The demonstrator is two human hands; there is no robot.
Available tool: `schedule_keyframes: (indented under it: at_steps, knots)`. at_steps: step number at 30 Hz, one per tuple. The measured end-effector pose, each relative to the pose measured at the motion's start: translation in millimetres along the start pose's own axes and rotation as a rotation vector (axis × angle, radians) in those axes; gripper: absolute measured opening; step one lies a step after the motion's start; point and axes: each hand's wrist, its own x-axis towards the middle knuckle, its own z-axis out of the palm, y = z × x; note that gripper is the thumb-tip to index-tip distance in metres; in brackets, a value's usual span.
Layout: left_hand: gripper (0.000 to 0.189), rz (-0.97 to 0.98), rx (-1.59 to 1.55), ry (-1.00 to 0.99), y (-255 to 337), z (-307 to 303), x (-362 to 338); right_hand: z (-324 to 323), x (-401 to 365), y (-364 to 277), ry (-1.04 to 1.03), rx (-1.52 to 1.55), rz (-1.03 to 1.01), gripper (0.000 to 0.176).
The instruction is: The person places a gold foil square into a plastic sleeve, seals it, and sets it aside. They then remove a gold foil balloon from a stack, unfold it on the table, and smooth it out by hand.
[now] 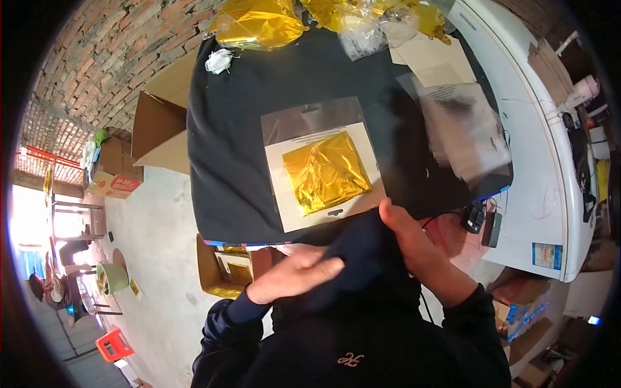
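A gold foil piece (326,174), folded into a creased square, lies on a white card in a clear plastic sleeve (278,200) on the black-covered table. The sleeve has a hang hole at each end. Below its near edge, dark blue cloth (362,252) rises to a peak between my hands. My left hand (297,275) is closed on the cloth, thumb across its front and fingers partly hidden. My right hand (417,246) grips the cloth from the right, its thumb tip beside the sleeve's near right corner; its other fingers are hidden.
Clear sleeves (462,129) are stacked at the table's right, below beige cards (446,58). Gold foil in plastic (259,26) and a crumpled white piece (218,61) lie at the back. An open carton (207,265) stands below the front edge; a white appliance (530,129) flanks the right.
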Motion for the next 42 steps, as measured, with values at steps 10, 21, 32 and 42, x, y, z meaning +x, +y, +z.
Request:
schedule_keyframes:
  at_steps: [10,21,32,42]
  knots:
    - [0.024,0.723,-0.18,0.566,58,0,-18,54,-3,-20,-0.669,-0.109,-0.207,0.044]
    - [0.023,0.787,-0.219,0.489,50,10,-9,75,-9,-21,-0.676,-0.295,-0.407,0.045]
    - [0.023,0.77,-0.241,0.493,41,11,-2,77,-12,-22,-0.662,-0.406,-0.494,0.047]
    - [0.022,0.777,-0.235,0.511,39,14,-6,81,-9,-18,-0.663,-0.478,-0.538,0.049]
